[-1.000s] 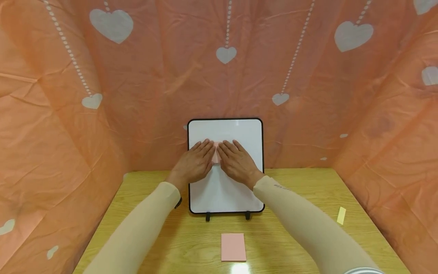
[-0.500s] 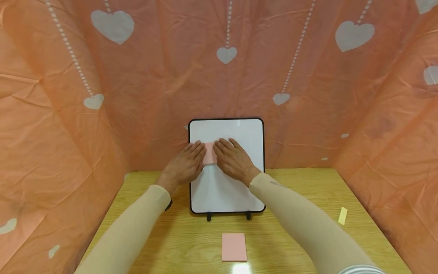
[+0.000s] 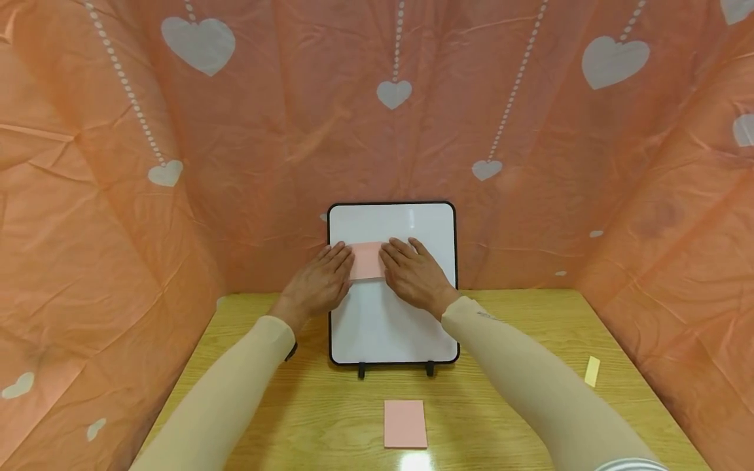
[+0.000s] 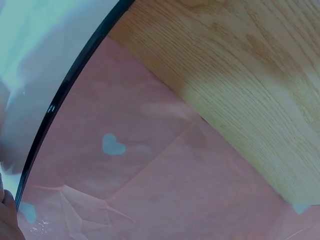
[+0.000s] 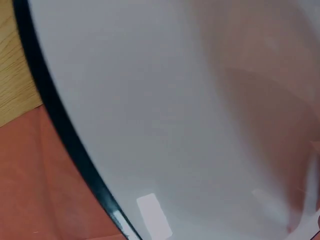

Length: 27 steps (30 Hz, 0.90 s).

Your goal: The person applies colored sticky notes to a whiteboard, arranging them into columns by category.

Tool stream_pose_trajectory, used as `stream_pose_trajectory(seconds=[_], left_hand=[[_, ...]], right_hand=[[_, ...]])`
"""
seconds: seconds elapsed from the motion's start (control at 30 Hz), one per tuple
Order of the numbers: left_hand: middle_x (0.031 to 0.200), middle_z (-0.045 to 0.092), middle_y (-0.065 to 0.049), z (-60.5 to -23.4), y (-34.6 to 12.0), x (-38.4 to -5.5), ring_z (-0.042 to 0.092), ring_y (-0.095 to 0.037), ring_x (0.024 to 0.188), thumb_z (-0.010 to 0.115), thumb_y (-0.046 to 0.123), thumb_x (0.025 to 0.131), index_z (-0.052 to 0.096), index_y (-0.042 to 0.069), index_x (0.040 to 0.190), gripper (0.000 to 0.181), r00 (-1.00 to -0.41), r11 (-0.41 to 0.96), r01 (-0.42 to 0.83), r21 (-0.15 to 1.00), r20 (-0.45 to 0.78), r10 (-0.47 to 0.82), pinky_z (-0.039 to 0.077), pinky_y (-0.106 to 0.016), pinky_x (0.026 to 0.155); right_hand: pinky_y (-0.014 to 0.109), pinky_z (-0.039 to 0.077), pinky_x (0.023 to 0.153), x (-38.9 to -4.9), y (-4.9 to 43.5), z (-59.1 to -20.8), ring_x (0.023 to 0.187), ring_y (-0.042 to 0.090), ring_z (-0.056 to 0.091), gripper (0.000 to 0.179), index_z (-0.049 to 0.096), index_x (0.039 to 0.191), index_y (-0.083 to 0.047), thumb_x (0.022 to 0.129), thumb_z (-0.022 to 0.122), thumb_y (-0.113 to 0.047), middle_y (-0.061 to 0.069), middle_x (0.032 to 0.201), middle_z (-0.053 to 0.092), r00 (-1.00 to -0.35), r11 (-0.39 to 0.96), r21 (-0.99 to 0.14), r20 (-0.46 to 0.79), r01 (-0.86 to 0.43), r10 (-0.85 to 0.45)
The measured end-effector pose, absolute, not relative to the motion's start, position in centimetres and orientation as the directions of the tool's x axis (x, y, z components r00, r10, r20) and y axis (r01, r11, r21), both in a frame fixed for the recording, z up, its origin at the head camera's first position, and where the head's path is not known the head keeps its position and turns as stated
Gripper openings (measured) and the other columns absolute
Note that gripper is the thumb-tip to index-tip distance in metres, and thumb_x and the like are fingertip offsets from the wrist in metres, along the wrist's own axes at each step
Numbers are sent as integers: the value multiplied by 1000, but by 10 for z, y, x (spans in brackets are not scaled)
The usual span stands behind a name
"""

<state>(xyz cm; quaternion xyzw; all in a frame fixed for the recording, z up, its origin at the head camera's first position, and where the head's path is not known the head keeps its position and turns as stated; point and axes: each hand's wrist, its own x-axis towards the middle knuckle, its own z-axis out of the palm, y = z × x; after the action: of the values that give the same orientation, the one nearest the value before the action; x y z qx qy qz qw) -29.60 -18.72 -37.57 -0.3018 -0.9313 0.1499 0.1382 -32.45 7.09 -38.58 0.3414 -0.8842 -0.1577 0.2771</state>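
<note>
A pink paper sheet (image 3: 368,260), thin, matte and smooth, lies against the smooth white face of a whiteboard (image 3: 393,320), near the centre of the head view. The board is a rounded rectangle with a black rim, standing on 2 small black feet (image 3: 362,370); in the right wrist view its surface looks glossy, with a bright reflection at lower centre.

The left hand (image 3: 318,278) lies over the sheet's left end and the right hand (image 3: 415,275) over its right end. Both are flat, fingers straight and side by side, pressing on the paper rather than curled round it. The sheet's upper and lower edges run almost level, rising slightly towards the right of the frame; with both ends covered, I cannot tell its long axis. The board's long axis runs up and down.

At lower centre, a pink pad (image 3: 405,424) with crisp square corners lies flat on the wood-grained table (image 3: 330,405), apart from the board, its slightly longer side pointing up the frame. At lower right lies a narrow yellow strip (image 3: 592,371), its long axis near vertical, top leaning right. Creased orange cloth (image 3: 294,150) printed with pale hearts (image 3: 199,44) fills the upper frame and both sides
</note>
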Motion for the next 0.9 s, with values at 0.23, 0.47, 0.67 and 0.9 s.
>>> stream_pose_trajectory(seconds=[0.23, 0.47, 0.67, 0.9], left_hand=[[171, 33, -16, -375, -187, -294, 24, -34, 162, 42, 38, 113, 34, 0, 163, 64, -777, 780, 520, -349, 185, 601, 19, -47, 134], [171, 32, -18, -383, -187, -292, 24, -35, 162, 43, 37, 113, 35, -1, 163, 63, -763, 778, 513, -363, 222, 607, 20, -48, 134], [172, 30, -16, -385, -184, -292, 23, -33, 162, 43, 37, 113, 34, 1, 164, 63, -780, 792, 499, -351, 217, 587, 18, -47, 134], [172, 30, -17, -388, -184, -288, 24, -34, 162, 45, 37, 113, 34, -1, 163, 63, -778, 791, 500, -352, 218, 589, 20, -48, 134]], right_hand=[[48, 35, 126, -322, 73, -386, 153, 24, 43, 53, 50, 158, -8, 112, 46, -35, 6, 160, 54, -595, 711, 464, 395, -529, -700], [48, 37, 126, -319, 72, -388, 151, 24, 46, 53, 51, 157, -8, 111, 49, -35, 6, 159, 54, -587, 717, 464, 415, -520, -695], [48, 35, 127, -318, 73, -388, 152, 24, 44, 54, 50, 157, -8, 111, 48, -36, 6, 160, 53, -594, 718, 461, 409, -521, -693], [49, 38, 125, -317, 72, -392, 150, 25, 47, 53, 52, 155, -7, 110, 50, -34, 7, 158, 55, -582, 717, 451, 420, -532, -696]])
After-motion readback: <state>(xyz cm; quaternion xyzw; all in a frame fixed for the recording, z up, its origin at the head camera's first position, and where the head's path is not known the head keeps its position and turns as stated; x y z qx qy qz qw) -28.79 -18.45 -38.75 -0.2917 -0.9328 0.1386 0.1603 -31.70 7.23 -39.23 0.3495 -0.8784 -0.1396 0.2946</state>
